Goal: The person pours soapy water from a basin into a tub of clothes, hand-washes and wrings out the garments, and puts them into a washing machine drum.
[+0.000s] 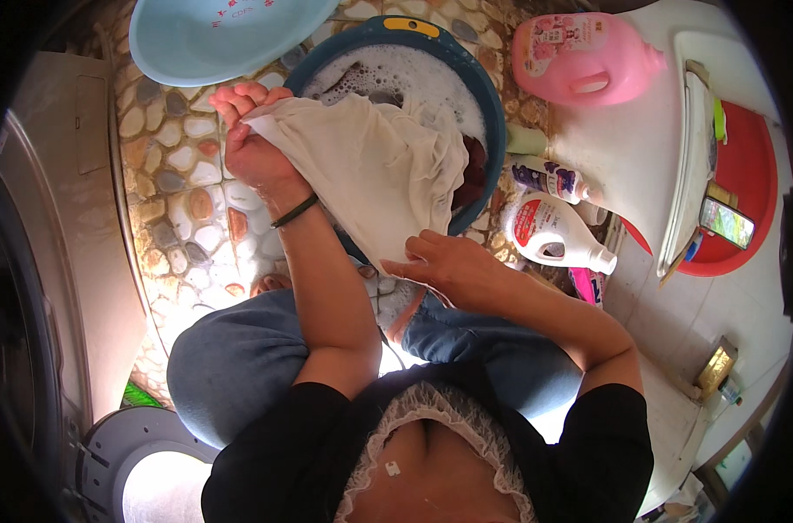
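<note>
A wet white cloth (377, 170), perhaps a garment, is stretched between my hands above a dark blue plastic basin (494, 124). My left hand (253, 144) grips its upper left corner, palm turned up, near the basin's left rim. Lower down, my right hand (462, 268) pinches the near edge of the cloth at the basin's front. White suds (429, 68) cover the water behind the cloth. Dark red fabric (471, 173) shows in the basin to the right, partly hidden by the white cloth.
A light blue basin (233, 39) lies at upper left on the pebble-patterned floor (194, 157). On the right are a pink jug (586, 59), a pump bottle (547, 176), a white detergent bottle (553, 229) and a red basin (749, 196) with a phone (728, 223). A front-loading appliance (56, 229) stands left.
</note>
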`<state>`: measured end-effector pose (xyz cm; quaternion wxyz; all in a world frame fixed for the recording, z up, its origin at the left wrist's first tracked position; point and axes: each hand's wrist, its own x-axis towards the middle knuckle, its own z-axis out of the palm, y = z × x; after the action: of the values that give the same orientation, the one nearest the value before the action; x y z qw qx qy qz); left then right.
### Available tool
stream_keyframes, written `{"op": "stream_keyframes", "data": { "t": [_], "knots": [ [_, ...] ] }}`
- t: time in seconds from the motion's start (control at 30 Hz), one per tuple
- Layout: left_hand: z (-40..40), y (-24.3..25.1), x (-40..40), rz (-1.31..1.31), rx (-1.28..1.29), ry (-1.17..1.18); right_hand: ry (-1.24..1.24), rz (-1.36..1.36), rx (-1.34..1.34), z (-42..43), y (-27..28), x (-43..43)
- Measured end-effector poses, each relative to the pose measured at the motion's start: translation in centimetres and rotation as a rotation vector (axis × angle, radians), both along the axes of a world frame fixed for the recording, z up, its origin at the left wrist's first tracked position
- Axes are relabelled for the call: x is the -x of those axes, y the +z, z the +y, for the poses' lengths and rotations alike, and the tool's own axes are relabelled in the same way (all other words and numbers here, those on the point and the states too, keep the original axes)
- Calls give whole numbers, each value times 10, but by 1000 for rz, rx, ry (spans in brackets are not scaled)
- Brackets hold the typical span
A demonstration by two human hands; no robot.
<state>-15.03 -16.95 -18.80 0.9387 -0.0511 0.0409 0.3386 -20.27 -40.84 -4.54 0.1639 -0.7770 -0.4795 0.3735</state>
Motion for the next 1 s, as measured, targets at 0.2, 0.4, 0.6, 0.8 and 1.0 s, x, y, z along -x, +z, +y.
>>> {"op": "stream_keyframes", "data": {
  "t": [0.2,0.4,0.6,0.8,1.0],
  "knots": [
    [-5,13,1,-14,39,-2,22,-102,1,-4,0,2],
    [-7,13,3,33,84,-7,7,-168,-20,-2,6,5],
    [-3,27,-4,440,-353,-197,-1325,395,-348,-26,32,-62],
    [-32,33,-20,574,-1009,-365,-1581,532,-647,-59,33,-91],
    [-41,5,-18,734,-1158,-476,-1635,454,-785,-74,67,-107]
  ]
}}
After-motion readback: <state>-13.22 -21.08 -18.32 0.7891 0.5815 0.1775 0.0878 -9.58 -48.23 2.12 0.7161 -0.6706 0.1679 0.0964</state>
